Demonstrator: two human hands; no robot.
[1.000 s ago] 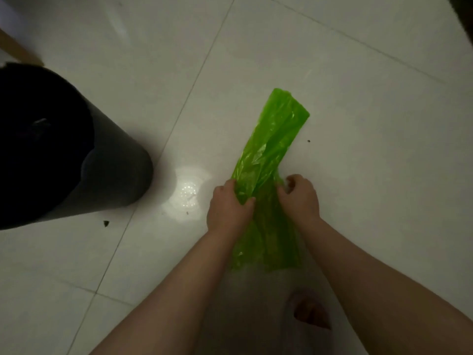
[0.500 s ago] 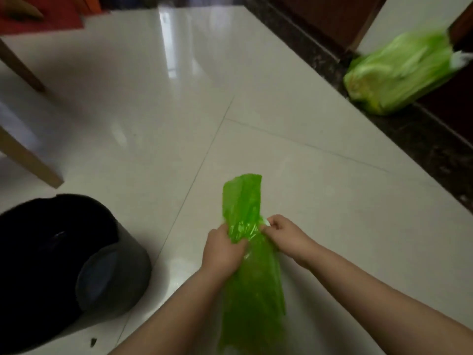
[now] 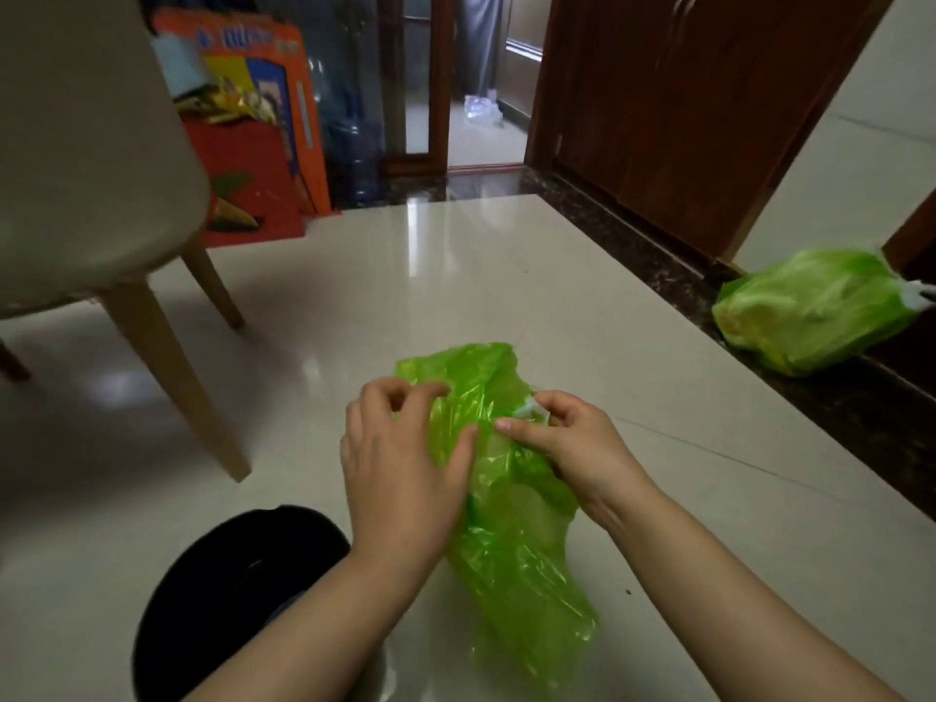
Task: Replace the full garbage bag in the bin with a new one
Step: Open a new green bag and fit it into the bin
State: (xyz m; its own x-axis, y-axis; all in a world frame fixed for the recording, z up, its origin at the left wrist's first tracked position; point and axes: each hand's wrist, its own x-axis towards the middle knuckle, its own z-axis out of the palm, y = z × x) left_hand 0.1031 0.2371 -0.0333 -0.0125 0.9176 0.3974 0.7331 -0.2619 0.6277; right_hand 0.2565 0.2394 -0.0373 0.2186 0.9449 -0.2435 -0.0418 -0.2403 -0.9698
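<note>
A new green garbage bag [image 3: 511, 544] hangs crumpled between my hands above the floor. My left hand [image 3: 400, 458] pinches its top edge on the left side. My right hand [image 3: 567, 443] grips the other side of the opening, with a white drawstring bit at its fingertips. The dark bin [image 3: 228, 590] stands at the lower left, partly hidden by my left forearm, and its inside looks dark. The full green garbage bag [image 3: 810, 311] lies tied on the floor at the far right by the wall.
A beige chair with wooden legs [image 3: 172, 367] stands at the left, close to the bin. An orange and red cardboard box [image 3: 253, 144] and a water bottle are at the back. A brown wooden door [image 3: 684, 108] is at the right.
The view has tilted up from the floor to the room. My hands have raised the green bag and pulled its top wider apart. The bin now lies lower in view.
</note>
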